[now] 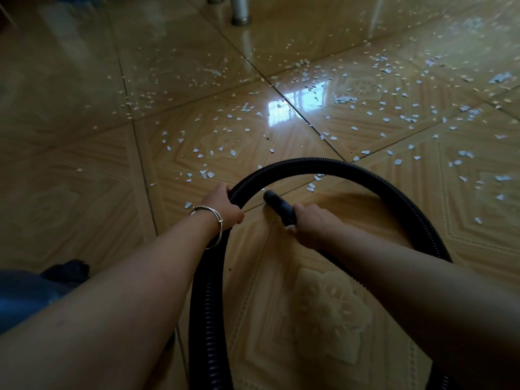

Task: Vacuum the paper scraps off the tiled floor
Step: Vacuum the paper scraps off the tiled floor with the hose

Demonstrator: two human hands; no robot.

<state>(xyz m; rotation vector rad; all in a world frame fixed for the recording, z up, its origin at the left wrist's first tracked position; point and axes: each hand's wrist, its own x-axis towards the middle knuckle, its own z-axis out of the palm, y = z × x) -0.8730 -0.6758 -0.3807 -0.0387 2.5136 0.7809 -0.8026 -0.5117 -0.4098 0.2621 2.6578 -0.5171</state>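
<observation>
We log left hand (225,208) clenched round black hose (323,162), frame centre. Right hand (313,223) grasps nozzle (277,202) just beside. Paper scraps (233,152) scattered over tiled floor (84,164), centre to upper right.

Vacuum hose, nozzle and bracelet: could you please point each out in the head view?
vacuum hose (309,161): head view, top of the ribbed loop
nozzle (271,196): head view, its black front tip
bracelet (206,208): head view, metal band across the wrist
</observation>
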